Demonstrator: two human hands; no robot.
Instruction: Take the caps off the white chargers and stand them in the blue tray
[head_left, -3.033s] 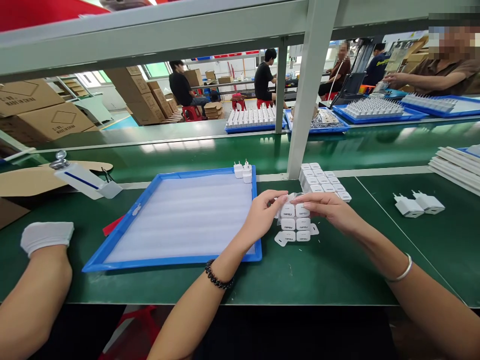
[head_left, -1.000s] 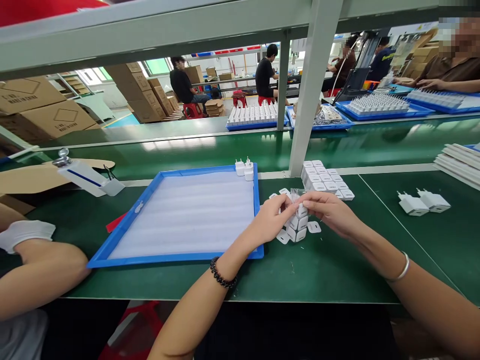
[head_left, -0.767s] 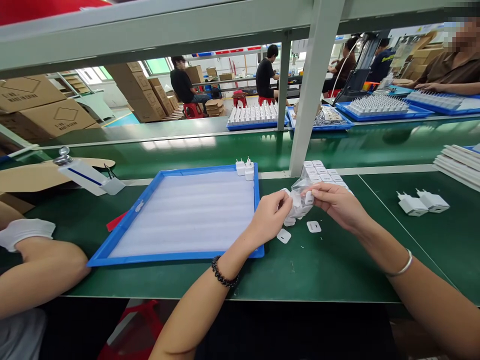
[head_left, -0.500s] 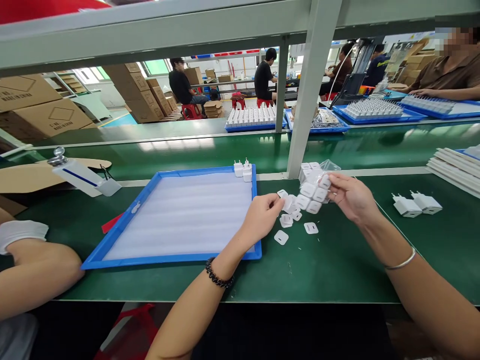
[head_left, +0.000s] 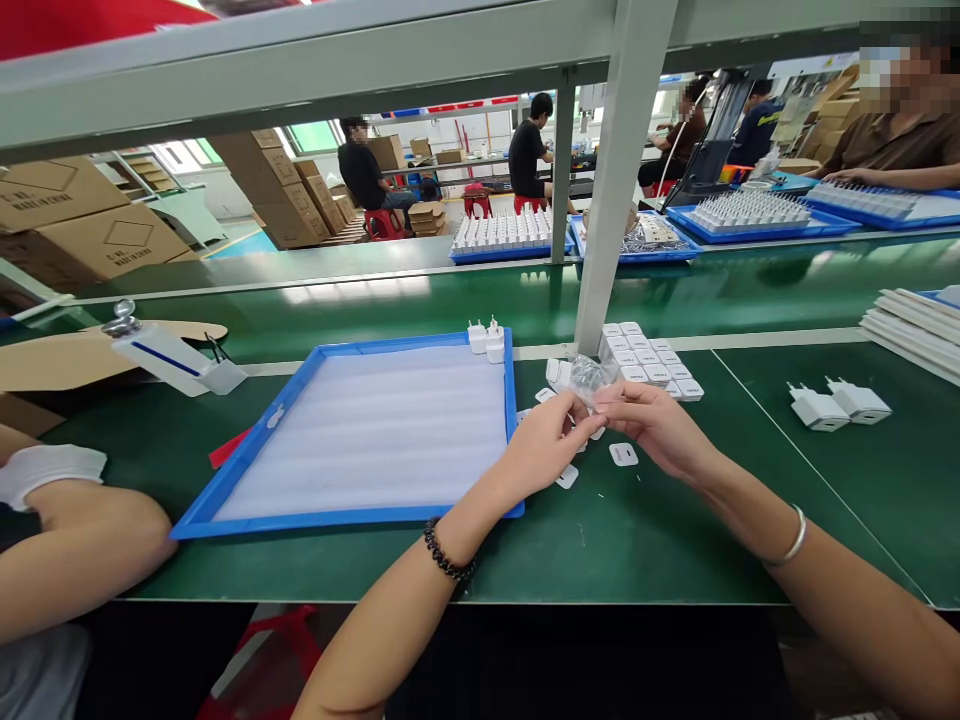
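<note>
My left hand (head_left: 544, 440) and my right hand (head_left: 660, 425) meet at the fingertips above the green table. Both have closed fingers on a crumpled clear plastic bag (head_left: 589, 375). Under and around the hands are loose flat white covers, one (head_left: 623, 455) lying apart between my hands and the table's front edge. Right behind the right hand stands a block of white caps (head_left: 649, 360) in rows, with small print on them. Part of the pile of covers is hidden by my left hand.
A blue tray (head_left: 341, 518) lined with white foam stands at the left, with two plug adapters (head_left: 493, 342) in its far right corner. Two more adapters (head_left: 819, 408) lie at the right. A person's arm (head_left: 82, 540) rests at the left edge. A metal post (head_left: 611, 180) rises behind the caps.
My hands have come together on the plastic bag. The white caps that were near my right hand's fingers are now in the block on the table behind it.
</note>
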